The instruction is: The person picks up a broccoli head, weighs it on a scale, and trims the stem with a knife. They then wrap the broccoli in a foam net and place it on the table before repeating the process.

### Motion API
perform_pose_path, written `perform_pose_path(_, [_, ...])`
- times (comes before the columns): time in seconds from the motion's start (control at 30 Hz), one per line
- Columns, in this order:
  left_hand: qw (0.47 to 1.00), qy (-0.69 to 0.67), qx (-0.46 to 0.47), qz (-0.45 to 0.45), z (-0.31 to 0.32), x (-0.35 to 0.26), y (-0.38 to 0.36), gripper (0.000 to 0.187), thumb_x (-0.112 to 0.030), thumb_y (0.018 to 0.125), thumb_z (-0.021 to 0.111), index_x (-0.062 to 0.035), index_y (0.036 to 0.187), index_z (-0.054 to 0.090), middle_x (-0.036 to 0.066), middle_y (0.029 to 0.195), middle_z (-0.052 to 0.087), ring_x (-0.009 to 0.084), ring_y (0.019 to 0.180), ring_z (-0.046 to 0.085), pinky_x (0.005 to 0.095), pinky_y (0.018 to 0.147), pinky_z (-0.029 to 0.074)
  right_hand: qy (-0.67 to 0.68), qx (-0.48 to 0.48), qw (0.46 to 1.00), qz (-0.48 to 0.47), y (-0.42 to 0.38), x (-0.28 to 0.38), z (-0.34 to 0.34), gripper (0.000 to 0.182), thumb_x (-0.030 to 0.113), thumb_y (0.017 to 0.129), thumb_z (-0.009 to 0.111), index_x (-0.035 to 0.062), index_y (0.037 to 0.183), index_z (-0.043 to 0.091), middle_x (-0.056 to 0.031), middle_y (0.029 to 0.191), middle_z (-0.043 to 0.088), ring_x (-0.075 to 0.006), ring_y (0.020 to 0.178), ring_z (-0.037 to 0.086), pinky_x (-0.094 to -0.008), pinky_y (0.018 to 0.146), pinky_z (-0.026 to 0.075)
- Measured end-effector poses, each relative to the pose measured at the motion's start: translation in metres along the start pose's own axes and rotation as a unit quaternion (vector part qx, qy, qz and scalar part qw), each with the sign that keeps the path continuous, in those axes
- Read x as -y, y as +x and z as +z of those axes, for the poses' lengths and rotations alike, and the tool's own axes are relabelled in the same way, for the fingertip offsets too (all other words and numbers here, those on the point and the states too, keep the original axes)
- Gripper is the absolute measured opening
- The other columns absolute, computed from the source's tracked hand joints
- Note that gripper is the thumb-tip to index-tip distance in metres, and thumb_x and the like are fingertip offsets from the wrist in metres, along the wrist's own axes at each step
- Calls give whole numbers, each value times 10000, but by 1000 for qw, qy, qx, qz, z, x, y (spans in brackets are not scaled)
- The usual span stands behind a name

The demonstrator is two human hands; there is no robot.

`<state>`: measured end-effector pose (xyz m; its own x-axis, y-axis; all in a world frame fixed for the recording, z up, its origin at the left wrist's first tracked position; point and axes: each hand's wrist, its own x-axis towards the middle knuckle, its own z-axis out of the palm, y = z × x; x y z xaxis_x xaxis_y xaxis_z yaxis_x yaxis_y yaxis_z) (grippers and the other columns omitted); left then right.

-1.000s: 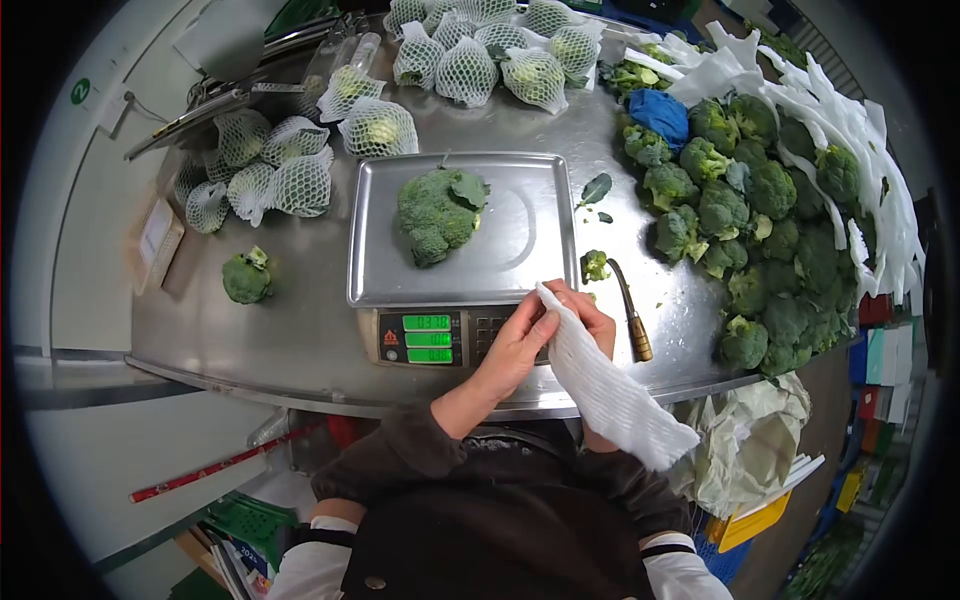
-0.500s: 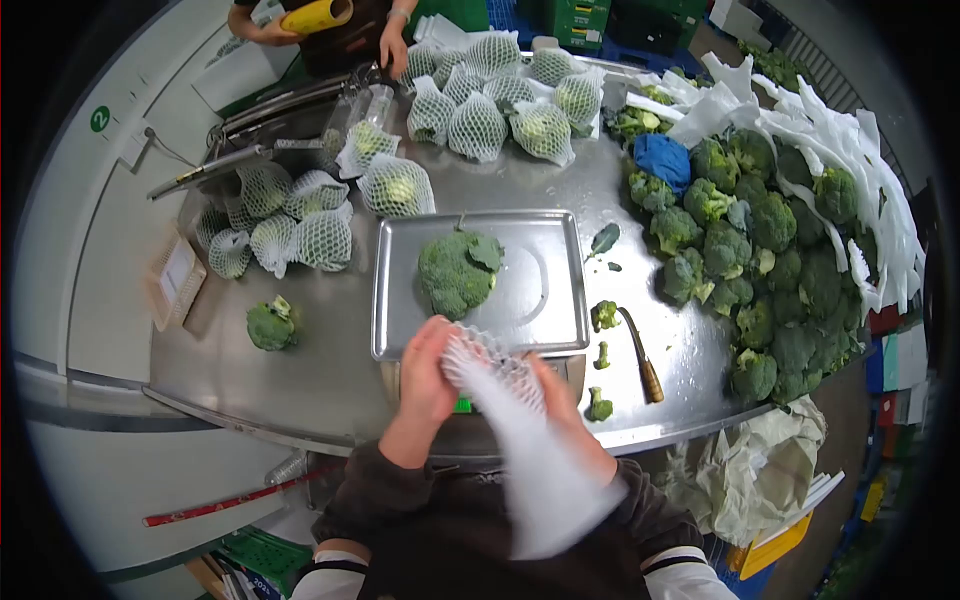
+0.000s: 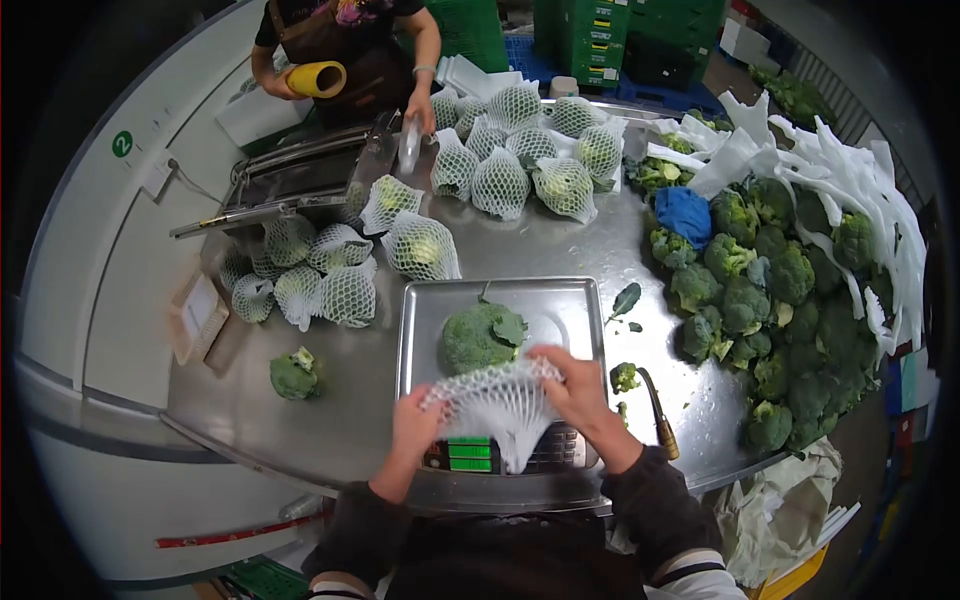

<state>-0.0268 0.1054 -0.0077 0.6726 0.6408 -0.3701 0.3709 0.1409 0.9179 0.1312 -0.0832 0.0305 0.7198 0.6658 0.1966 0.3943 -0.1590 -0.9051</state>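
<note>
A white foam mesh sleeve point(image 3: 497, 400) is stretched wide between my hands. My left hand point(image 3: 415, 418) grips its left edge, fingers closed on it. Its right edge is pinched in my right hand point(image 3: 575, 388). Just beyond the mesh, a broccoli head point(image 3: 478, 337) with a leaf on top lies on the metal tray point(image 3: 403, 345) of a scale, its stem pointing away from me. The green display point(image 3: 470, 453) of the scale shows below the mesh. The sleeve's near end hangs bunched over the scale's front.
Loose broccoli point(image 3: 745, 305) is piled at the right, beside white foam sleeves point(image 3: 885, 235). Netted broccoli point(image 3: 500, 185) stands at the back and left. A curved knife point(image 3: 660, 420) lies right of the scale. One bare broccoli point(image 3: 294, 375) sits left. A co-worker point(image 3: 345, 50) holds a yellow roll.
My hands have moved apart, spreading the mesh sleeve, which hung long and blurred toward me before. The view has shifted, so the table appears lower. More of the co-worker shows.
</note>
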Motion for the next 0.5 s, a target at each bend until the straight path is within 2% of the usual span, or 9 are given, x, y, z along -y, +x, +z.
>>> perform_pose_path(0.13, [981, -47, -48, 182, 7, 10, 52, 209, -117, 863, 480, -5, 1005, 584, 10, 755, 605, 50, 531, 531, 217, 370, 367, -39, -142, 988, 48, 43, -13, 28, 364, 140, 782, 549, -1, 1118, 565, -201, 1029, 592, -335, 961, 584, -355, 816, 459])
perform_pose_path(0.2, [975, -216, 12, -39, 13, 3, 59, 276, -213, 887, 440, -17, 1039, 561, 22, 777, 596, 106, 610, 575, 254, 465, 446, 82, -44, 993, 78, 52, -37, 41, 398, 112, 790, 492, 11, 1170, 549, -167, 1007, 577, -264, 980, 558, -330, 858, 422])
perform_pose_path(0.23, [981, -187, 37, -46, 6, 2, 58, 338, -301, 902, 436, -25, 1067, 538, 45, 812, 604, 159, 720, 607, 292, 624, 508, 41, -79, 996, 23, 47, -25, 44, 358, 183, 836, 477, -10, 1127, 558, -162, 974, 582, -271, 944, 567, -331, 836, 432])
perform_pose_path(0.27, [980, -187, 38, -48, 8, -4, 50, 338, -301, 902, 436, -25, 1067, 538, 45, 812, 604, 159, 720, 607, 292, 624, 508, 40, -79, 996, 25, 38, -7, 37, 358, 183, 836, 477, -10, 1127, 558, -162, 974, 582, -271, 944, 567, -331, 836, 432])
perform_pose_path(0.33, [913, -406, 20, 11, 15, -21, 32, 384, -340, 897, 473, -6, 1076, 536, 91, 899, 611, 181, 811, 614, 301, 722, 517, 55, -43, 994, -84, 20, 39, 19, 294, 230, 845, 525, 16, 1037, 589, -179, 982, 562, -341, 896, 573, -367, 768, 452])
perform_pose_path(0.4, [898, -344, 187, 201, -4, -17, 22, 593, -501, 884, 471, 31, 1144, 477, 163, 1046, 585, 234, 914, 612, 367, 822, 523, 76, 56, 988, -123, -3, 73, -2, 256, 221, 852, 518, 17, 986, 598, -155, 925, 571, -315, 817, 581, -330, 723, 461])
perform_pose_path(0.43, [884, -345, 241, 202, -5, -32, 8, 674, -564, 878, 432, 24, 1209, 442, 175, 1095, 585, 254, 928, 618, 393, 858, 513, 109, 107, 979, -134, -10, 77, -7, 273, 202, 847, 533, 8, 1027, 600, -106, 924, 610, -245, 800, 595, -290, 707, 467])
perform_pose_path(0.47, [886, -347, 238, 195, -5, -33, -9, 674, -564, 878, 432, 24, 1209, 442, 175, 1095, 585, 254, 928, 618, 393, 858, 513, 110, 110, 980, -126, -17, 84, -8, 273, 202, 847, 533, 8, 1027, 600, -106, 924, 610, -245, 800, 595, -290, 707, 467])
perform_pose_path(0.5, [874, -418, 247, 0, -5, -30, -28, 670, -551, 886, 421, 23, 1230, 437, 178, 1126, 576, 259, 946, 616, 392, 850, 516, 219, 145, 965, 7, -21, 91, -9, 292, 208, 860, 522, 0, 1049, 601, -83, 945, 625, -209, 822, 599, -282, 721, 472])
